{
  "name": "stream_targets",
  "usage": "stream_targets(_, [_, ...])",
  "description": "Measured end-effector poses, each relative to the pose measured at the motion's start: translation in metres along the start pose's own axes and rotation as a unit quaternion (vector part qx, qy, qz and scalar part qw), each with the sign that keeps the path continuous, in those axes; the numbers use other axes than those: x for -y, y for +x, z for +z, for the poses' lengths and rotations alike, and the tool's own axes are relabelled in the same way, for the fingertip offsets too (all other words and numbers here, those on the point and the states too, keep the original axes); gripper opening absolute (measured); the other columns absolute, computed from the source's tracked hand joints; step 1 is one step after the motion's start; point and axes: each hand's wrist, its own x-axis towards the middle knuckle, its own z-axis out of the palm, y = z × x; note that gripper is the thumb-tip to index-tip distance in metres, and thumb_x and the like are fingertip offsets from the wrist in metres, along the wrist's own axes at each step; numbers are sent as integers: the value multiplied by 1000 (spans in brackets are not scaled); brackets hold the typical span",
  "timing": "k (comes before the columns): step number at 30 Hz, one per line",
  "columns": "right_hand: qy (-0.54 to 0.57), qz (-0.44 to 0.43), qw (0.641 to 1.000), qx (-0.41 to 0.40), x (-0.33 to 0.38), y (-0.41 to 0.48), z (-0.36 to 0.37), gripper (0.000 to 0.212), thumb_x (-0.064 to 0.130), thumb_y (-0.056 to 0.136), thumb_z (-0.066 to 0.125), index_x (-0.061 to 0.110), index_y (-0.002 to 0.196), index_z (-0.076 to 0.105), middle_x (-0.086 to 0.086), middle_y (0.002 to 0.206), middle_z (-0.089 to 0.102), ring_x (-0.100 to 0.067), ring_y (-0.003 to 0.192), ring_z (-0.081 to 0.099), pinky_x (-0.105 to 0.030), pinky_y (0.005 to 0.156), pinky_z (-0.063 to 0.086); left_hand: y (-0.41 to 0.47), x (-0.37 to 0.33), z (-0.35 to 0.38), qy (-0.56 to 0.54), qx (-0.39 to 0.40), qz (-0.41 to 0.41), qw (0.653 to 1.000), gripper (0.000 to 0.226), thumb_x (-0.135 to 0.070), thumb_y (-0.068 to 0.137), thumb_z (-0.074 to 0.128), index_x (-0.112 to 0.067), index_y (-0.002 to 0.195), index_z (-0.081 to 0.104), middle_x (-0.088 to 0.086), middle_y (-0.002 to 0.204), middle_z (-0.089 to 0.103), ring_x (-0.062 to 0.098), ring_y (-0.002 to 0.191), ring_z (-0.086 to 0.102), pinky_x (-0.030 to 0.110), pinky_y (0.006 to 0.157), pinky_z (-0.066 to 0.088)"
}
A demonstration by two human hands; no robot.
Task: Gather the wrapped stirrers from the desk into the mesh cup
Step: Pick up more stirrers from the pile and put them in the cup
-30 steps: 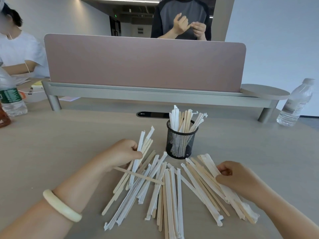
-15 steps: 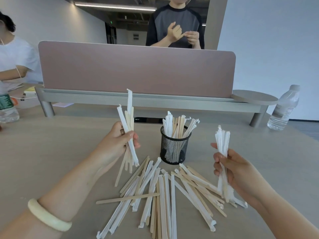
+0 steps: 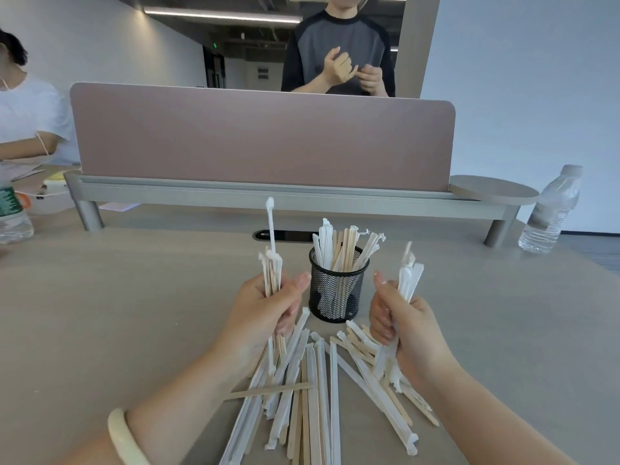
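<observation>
A black mesh cup (image 3: pixel 337 290) stands on the desk with several wrapped and bare stirrers upright in it. My left hand (image 3: pixel 265 310) is shut on an upright bundle of stirrers (image 3: pixel 272 263), just left of the cup. On the cup's right, my right hand (image 3: pixel 401 323) grips a second bundle of wrapped stirrers (image 3: pixel 407 276), also upright. A loose pile of wrapped stirrers (image 3: pixel 318 391) and bare wooden sticks lies on the desk below and between both hands.
A pink divider panel (image 3: pixel 261 139) on a grey shelf runs across the back. Water bottles stand at far right (image 3: pixel 550 213) and far left (image 3: pixel 13 213). One person stands behind the panel, another sits at left.
Both hands lifted bundles off the desk and moved inward to either side of the cup, holding them upright. The pile on the desk is smaller than before.
</observation>
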Motion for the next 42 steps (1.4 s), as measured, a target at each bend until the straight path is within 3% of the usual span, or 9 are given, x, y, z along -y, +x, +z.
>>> stream_targets(8, [27,0,1000,7,14,4,-2,50,41,79,57,19,50,23,4,45,19,-11,40,15,-20,38,20,4,-4,1,2,-1,0,1000,54,-55,70,52,-10,46,34,-2,39,25,11,33,21,19,37,24])
stream_targets(15, [-2,-14,1000,28,1,6,-4,41,32,80,62,14,56,33,-1,50,28,-14,45,24,-23,44,28,1,5,7,34,-4,-18,999,39,-42,65,63,-11,47,47,-4,36,45,10,34,39,21,47,42])
stream_targets(23, [-53,-8,998,15,1,2,0,51,35,91,49,15,50,25,-2,49,23,-14,45,20,-25,46,23,0,9,7,49,2,-16,999,52,-35,87,51,-5,47,35,-1,38,33,13,36,29,24,46,34])
stream_targets(26, [-96,-42,994,10,8,1,-2,52,36,95,43,10,51,30,-10,52,35,-18,49,33,-24,51,34,3,4,3,20,-26,-3,999,50,-31,90,50,-12,46,35,3,41,43,16,38,37,30,50,36])
stream_targets(29, [-132,-82,988,-8,16,2,-8,49,31,97,40,2,57,42,-12,66,49,-15,60,47,-13,57,41,14,-13,-4,-8,-67,31,997,51,-30,93,43,-20,43,40,5,52,58,18,51,55,28,62,48])
stream_targets(32, [-190,-92,976,-45,18,6,-17,49,33,96,39,0,62,50,1,69,47,-6,62,43,-18,64,35,37,-35,-6,-35,-102,82,991,55,-28,96,40,-21,42,51,0,70,71,17,78,66,31,83,49])
stream_targets(35, [-176,-54,980,-71,20,11,-27,46,27,97,36,-4,64,49,7,55,47,-6,58,44,-22,67,37,65,-50,4,-70,-93,85,990,48,-32,97,38,-16,58,62,-3,88,74,13,96,65,35,96,46])
stream_targets(38, [-168,-30,981,-89,18,13,-34,47,30,97,35,3,62,52,7,49,46,-8,49,44,-25,60,39,89,-45,15,-53,-72,43,995,44,-42,95,37,-22,69,67,-3,105,71,12,100,61,43,107,37])
stream_targets(42, [-151,-27,982,-112,14,15,-41,48,30,97,36,4,59,51,4,49,44,-17,55,43,-31,62,38,107,-30,23,-11,-77,13,997,44,-49,94,35,-27,74,68,-1,116,68,15,110,59,45,109,34])
